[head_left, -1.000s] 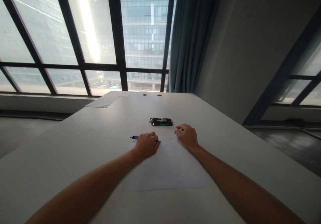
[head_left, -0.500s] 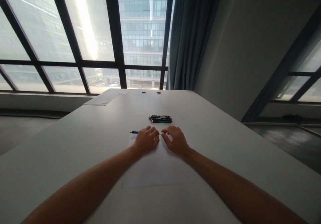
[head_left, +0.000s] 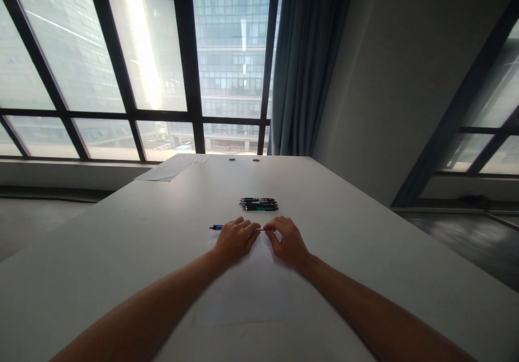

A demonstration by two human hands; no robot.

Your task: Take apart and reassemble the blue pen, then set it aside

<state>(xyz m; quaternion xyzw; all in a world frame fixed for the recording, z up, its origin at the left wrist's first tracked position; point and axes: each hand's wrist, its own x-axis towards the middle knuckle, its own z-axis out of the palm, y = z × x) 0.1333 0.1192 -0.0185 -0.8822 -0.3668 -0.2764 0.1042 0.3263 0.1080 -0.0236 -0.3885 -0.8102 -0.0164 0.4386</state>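
My left hand (head_left: 235,240) lies over a blue pen (head_left: 216,227) at the far edge of a white sheet of paper (head_left: 251,292); the pen's end pokes out to the left of the hand. My right hand (head_left: 286,241) sits right beside it, fingertips pinched at the pen's thin tip between the two hands. Both hands rest on the sheet. A small pile of dark pens (head_left: 258,204) lies just beyond the hands on the white table (head_left: 121,243).
Another sheet of paper (head_left: 172,167) lies at the table's far left corner, near two cable holes (head_left: 244,160). Large windows and a blue curtain (head_left: 308,65) stand behind the table. A grey wall runs along the right.
My right hand has moved left from the sheet's right corner to meet my left hand at the pen's tip. The left hand has stayed on the pen.
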